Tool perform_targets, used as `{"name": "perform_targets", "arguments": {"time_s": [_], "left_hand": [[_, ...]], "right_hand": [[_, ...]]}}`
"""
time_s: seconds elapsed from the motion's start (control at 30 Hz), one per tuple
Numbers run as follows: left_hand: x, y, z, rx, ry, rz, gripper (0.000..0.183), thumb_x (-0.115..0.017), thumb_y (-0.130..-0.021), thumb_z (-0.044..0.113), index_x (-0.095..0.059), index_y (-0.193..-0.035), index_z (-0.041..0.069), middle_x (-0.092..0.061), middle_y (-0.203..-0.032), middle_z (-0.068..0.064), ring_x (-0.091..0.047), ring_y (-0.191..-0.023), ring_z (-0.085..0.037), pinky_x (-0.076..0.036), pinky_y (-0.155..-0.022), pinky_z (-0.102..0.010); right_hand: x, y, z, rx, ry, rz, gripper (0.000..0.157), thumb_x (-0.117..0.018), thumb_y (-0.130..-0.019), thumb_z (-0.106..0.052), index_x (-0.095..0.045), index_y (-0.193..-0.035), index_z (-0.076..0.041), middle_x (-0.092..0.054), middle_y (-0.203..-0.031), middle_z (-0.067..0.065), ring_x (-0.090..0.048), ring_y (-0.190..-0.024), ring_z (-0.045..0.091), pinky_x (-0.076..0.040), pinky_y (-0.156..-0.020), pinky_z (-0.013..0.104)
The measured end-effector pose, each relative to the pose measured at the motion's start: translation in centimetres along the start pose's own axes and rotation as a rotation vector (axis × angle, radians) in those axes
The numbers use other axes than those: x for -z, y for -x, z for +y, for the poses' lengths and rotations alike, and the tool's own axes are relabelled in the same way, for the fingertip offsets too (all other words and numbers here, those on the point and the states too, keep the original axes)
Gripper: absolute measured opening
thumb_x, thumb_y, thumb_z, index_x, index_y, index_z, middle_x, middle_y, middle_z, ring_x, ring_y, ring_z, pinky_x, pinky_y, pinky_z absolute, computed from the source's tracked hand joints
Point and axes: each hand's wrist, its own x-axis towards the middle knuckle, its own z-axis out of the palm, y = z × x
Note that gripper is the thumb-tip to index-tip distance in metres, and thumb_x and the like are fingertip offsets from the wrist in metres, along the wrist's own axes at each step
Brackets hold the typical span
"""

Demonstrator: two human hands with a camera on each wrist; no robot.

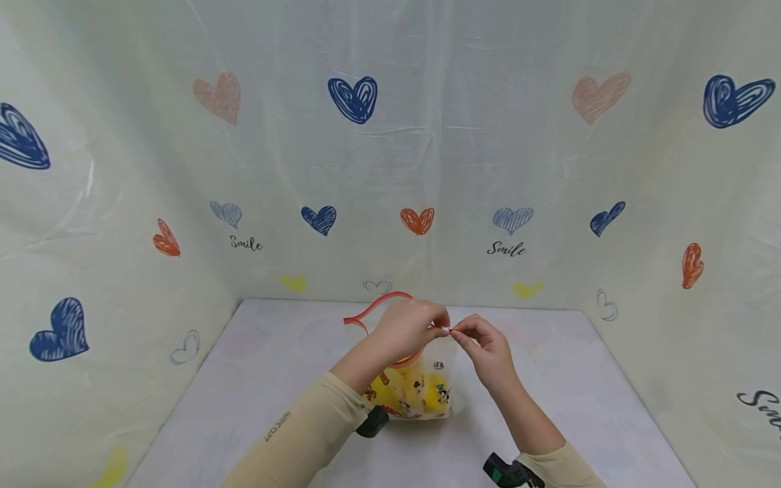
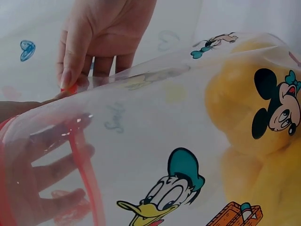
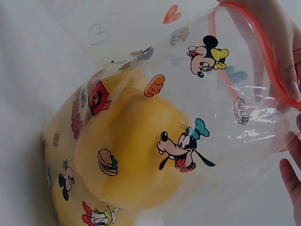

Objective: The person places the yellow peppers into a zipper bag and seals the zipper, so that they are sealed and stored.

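Note:
A clear plastic bag (image 1: 421,400) with cartoon prints and a red strip (image 1: 390,295) along its mouth sits on the table between my hands. Large rounded yellow things (image 3: 127,150) show through its lower part. At the bag's top, my left hand (image 1: 410,327) pinches the red strip; part of the strip loops up behind that hand. My right hand (image 1: 491,352) pinches the strip's right end with thumb and forefinger, close to the left fingertips. In the left wrist view, the left hand's fingers (image 2: 56,169) appear through the clear plastic, spread behind the open mouth.
A white table (image 1: 537,379) lies under the bag. Pale curtains (image 1: 464,156) printed with hearts and "Smile" hang behind it and at both sides. Dark wrist cameras (image 1: 373,421) are strapped at both sleeves.

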Motion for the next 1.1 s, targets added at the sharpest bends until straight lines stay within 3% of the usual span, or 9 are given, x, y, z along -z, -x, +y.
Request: {"name": "perform_targets", "arguments": {"time_s": [0.17,0.33,0.57,0.83,1.1], "left_hand": [[0.0,0.1,0.0,0.005,-0.023,-0.001,0.012,-0.071,-0.089,0.032,-0.071,-0.097,0.023,-0.068,-0.089,0.013,-0.059,-0.077,-0.005,-0.047,-0.065,-0.020],[-0.1,-0.1,-0.1,0.023,-0.003,-0.023,0.012,-0.070,-0.090,0.032,-0.071,-0.098,0.023,-0.067,-0.090,0.013,-0.059,-0.078,-0.006,-0.048,-0.066,-0.021],[-0.1,0.0,-0.9,0.066,0.025,-0.072,0.011,-0.070,-0.091,0.031,-0.071,-0.098,0.022,-0.066,-0.091,0.012,-0.056,-0.078,-0.007,-0.048,-0.067,-0.021],[0.1,0.5,-1.9,0.112,0.050,-0.102,0.013,-0.070,-0.091,0.032,-0.072,-0.099,0.021,-0.067,-0.094,0.011,-0.058,-0.082,-0.010,-0.051,-0.074,-0.025],[0.1,1.1,-2.8,0.123,0.030,-0.087,0.010,-0.071,-0.090,0.031,-0.072,-0.094,0.023,-0.066,-0.088,0.013,-0.058,-0.086,-0.012,-0.042,-0.091,-0.042]], "right_hand": [[-0.2,0.2,-1.0,0.014,0.044,-0.001,0.007,-0.065,-0.089,0.005,-0.059,-0.090,0.009,-0.061,-0.087,0.008,-0.060,-0.090,0.019,-0.051,-0.082,0.019],[-0.3,0.3,-1.7,-0.027,0.061,0.015,0.006,-0.064,-0.089,0.006,-0.059,-0.089,0.009,-0.060,-0.086,0.009,-0.060,-0.090,0.017,-0.051,-0.083,0.018],[0.2,0.4,-0.5,-0.101,0.066,0.052,0.005,-0.065,-0.091,0.001,-0.062,-0.093,0.005,-0.061,-0.090,0.004,-0.061,-0.093,0.018,-0.050,-0.083,0.019],[0.6,0.5,-0.1,-0.145,0.073,0.066,0.007,-0.064,-0.093,-0.004,-0.063,-0.094,0.003,-0.061,-0.093,0.009,-0.059,-0.093,0.017,-0.050,-0.084,0.019],[0.9,0.8,0.1,-0.148,0.084,0.069,0.004,-0.064,-0.093,-0.004,-0.062,-0.093,0.000,-0.061,-0.092,0.010,-0.059,-0.092,0.016,-0.051,-0.084,0.019]]}}
